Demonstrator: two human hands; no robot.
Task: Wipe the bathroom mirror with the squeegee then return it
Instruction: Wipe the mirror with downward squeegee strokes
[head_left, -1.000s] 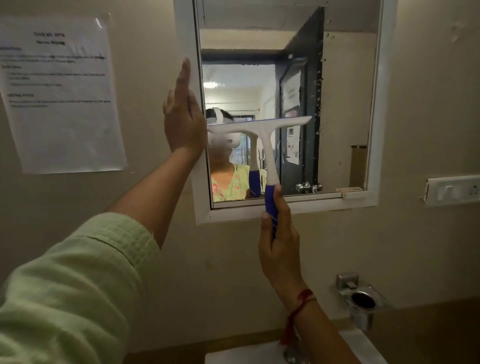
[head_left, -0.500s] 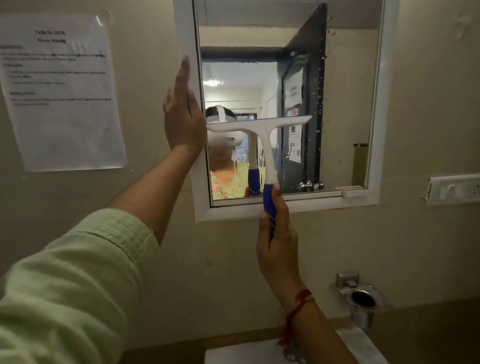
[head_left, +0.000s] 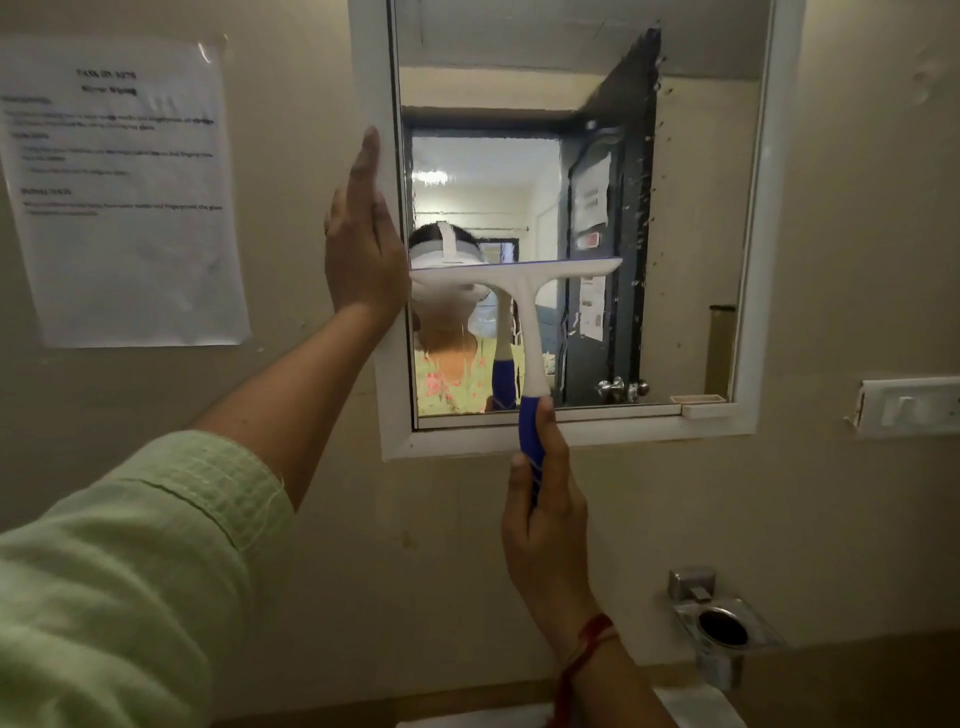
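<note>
Mirror (head_left: 691, 218), white-framed, fixed to the beige wall, fills the upper middle of the view; water specks show down its right half, beside the reflected dark door. Left part of the glass reads cleaner, though streaks remain near the top.

Paper notice (head_left: 124, 192) taped to the wall well left of the frame. Switch plate (head_left: 909, 408) on the wall to the right, metal holder (head_left: 722, 631) lower right, below the frame.

Squeegee (head_left: 524, 291): white T-shaped head, blade lying horizontal across the left-centre glass at about mid-height; handle runs straight down, turning blue where it crosses the bottom frame.

Left hand (head_left: 363, 249) flat, fingers straight and together, pressed against the left frame edge, just beside the blade's left tip. Right hand (head_left: 543, 514) closed around the blue grip, thumb up along it, directly below the blade.

Judgement: mid-stroke on a downward pull. Blade's long axis is level, handle's vertical, gripping hand beneath, so the pull comes straight toward the wrist. Right half remains to be done, and the return afterwards.
</note>
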